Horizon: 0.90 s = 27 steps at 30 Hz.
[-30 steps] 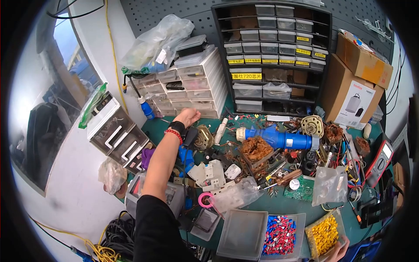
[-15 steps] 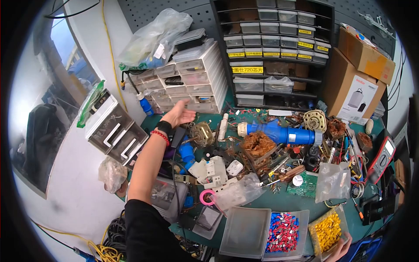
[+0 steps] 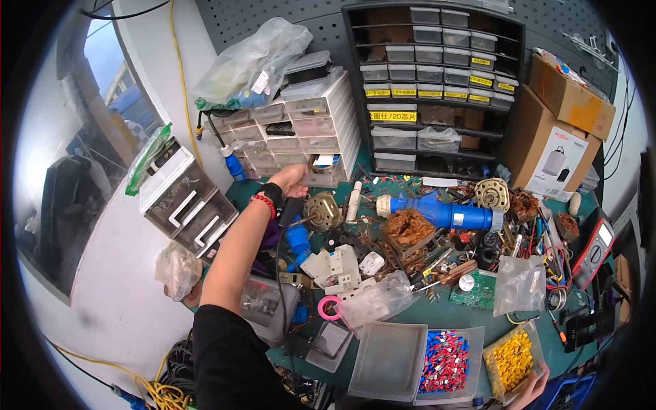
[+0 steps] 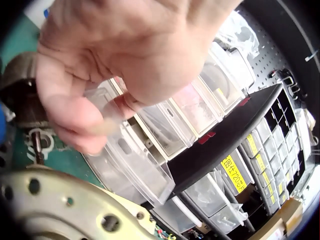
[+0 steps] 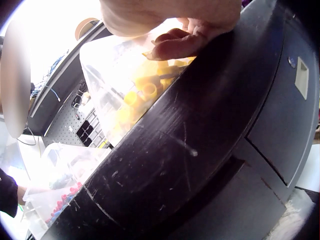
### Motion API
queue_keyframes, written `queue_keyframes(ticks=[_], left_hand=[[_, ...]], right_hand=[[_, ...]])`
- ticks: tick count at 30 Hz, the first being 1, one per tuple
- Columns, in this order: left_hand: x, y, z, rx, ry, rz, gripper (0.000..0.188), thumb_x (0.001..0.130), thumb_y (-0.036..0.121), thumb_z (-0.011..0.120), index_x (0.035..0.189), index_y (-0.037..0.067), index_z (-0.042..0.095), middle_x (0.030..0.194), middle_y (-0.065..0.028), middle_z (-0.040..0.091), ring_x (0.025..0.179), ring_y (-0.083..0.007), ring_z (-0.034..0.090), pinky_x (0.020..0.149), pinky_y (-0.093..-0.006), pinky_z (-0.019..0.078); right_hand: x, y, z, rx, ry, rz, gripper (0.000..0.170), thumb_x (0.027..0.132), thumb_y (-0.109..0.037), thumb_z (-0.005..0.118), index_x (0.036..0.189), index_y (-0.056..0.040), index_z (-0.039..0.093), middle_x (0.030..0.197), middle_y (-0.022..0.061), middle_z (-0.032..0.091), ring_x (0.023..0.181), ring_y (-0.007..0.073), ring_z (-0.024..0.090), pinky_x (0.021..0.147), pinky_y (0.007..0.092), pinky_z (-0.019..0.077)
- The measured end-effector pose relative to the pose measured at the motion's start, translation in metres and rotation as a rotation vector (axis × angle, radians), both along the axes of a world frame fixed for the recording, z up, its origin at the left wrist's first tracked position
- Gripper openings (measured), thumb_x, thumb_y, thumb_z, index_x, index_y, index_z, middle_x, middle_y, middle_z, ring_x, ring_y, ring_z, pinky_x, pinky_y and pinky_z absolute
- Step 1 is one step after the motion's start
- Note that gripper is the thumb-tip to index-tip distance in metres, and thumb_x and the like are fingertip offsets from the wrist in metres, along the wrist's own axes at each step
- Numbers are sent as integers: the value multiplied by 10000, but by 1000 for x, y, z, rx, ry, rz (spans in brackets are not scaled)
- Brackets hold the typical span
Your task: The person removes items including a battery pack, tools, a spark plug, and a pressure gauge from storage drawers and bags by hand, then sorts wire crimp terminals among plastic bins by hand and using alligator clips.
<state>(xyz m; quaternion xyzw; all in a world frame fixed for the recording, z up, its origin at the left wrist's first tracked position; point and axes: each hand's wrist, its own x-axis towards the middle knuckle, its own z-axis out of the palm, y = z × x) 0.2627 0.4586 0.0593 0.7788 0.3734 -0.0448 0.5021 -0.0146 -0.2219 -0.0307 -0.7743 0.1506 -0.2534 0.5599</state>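
My left hand (image 3: 292,179) is at the lower right corner of the white drawer cabinet (image 3: 350,130). Its curled fingers grip the edge of a clear bottom drawer (image 3: 322,181), which stands pulled out with blue and white items showing inside. In the left wrist view, thumb and fingertips meet at the side of that drawer (image 4: 142,167). At the bench's front edge, my right hand (image 3: 531,391) holds a clear plastic box (image 3: 491,375) of yellow crimp terminals (image 3: 511,359). In the right wrist view its fingers (image 5: 175,47) curl over the box's side.
A metal motor part (image 3: 321,212) lies just below the left hand. Beside the yellow terminals stands an open box of red and blue terminals (image 3: 444,362). A blue plug (image 3: 444,213), loose tools and scrap cover the bench middle. A multimeter (image 3: 594,253) leans at the right.
The bottom right drawer has come out toward me, its contents now showing. My left hand went from open fingers at the drawer to gripping it. The right hand stays at the yellow terminals' box.
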Motion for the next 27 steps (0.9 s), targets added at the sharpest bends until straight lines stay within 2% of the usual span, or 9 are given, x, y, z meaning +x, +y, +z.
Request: queue_keyframes(ticks=[2, 4, 7, 13, 15, 18, 20, 23, 27], left_hand=[[-12, 5, 4, 21, 76, -35, 377, 850, 398, 464, 900, 31, 532, 676, -60, 586, 504, -144, 566, 406, -255, 455], [-21, 5, 13, -53, 191, -180, 316, 855, 380, 425, 791, 76, 485, 565, 12, 473, 428, -94, 420, 367, -242, 285], [-30, -14, 14, -47, 129, -94, 308, 865, 374, 396, 777, 87, 463, 554, 34, 393, 421, -79, 327, 375, -256, 219], [-45, -25, 14, 12, 100, -74, 331, 855, 407, 379, 741, 118, 492, 563, 26, 426, 413, -91, 347, 391, -292, 225], [-50, -32, 16, 25, 96, -83, 309, 868, 387, 377, 759, 104, 436, 552, 39, 354, 417, -95, 316, 381, -268, 227], [-53, -40, 14, 90, 41, -81, 308, 869, 387, 375, 756, 106, 432, 552, 32, 351, 416, -98, 322, 374, -268, 221], [-53, -40, 16, 95, 21, -71, 297, 868, 378, 375, 746, 111, 417, 549, 27, 340, 402, -96, 300, 362, -267, 207], [-30, 12, -11, 46, 132, -115, 436, 885, 468, 336, 751, 78, 478, 600, -44, 442, 423, -164, 386, 382, -320, 294], [-32, 4, 0, 71, 163, -129, 449, 902, 485, 328, 758, 83, 465, 598, -31, 422, 407, -134, 362, 363, -298, 283]], right_hand=[[-1, 2, 3, -18, 21, 21, 394, 1013, -294, 438, 1141, 40, 604, 1090, 165, 672, 983, 252, 621, 912, 362, 463], [-1, 1, 3, -22, 16, 38, 404, 1015, -300, 427, 1137, 40, 608, 1090, 165, 671, 985, 254, 619, 912, 364, 462], [-1, -1, -1, 0, 5, 17, 407, 1015, -307, 429, 1137, 37, 609, 1089, 167, 672, 985, 257, 621, 914, 366, 460], [0, -2, -5, 14, -16, 1, 416, 1011, -318, 448, 1128, 50, 604, 1085, 177, 672, 989, 260, 620, 926, 375, 461], [1, -4, -11, 68, -8, -1, 426, 1010, -328, 452, 1112, 57, 605, 1106, 182, 665, 1016, 264, 611, 951, 384, 450], [3, -5, -12, 29, -85, -38, 364, 1000, -287, 483, 1035, 43, 631, 991, 167, 689, 869, 251, 641, 815, 365, 501], [6, -20, -32, 54, -44, -40, 266, 900, -213, 560, 1053, 4, 567, 947, 51, 552, 840, 132, 483, 785, 274, 384], [2, -22, -32, 57, -21, 0, 254, 902, -198, 546, 1047, 10, 561, 962, 54, 543, 869, 137, 478, 813, 261, 375], [3, -15, -25, 81, 20, -49, 240, 891, -173, 554, 1038, 17, 560, 980, 62, 545, 901, 145, 479, 837, 264, 372]])
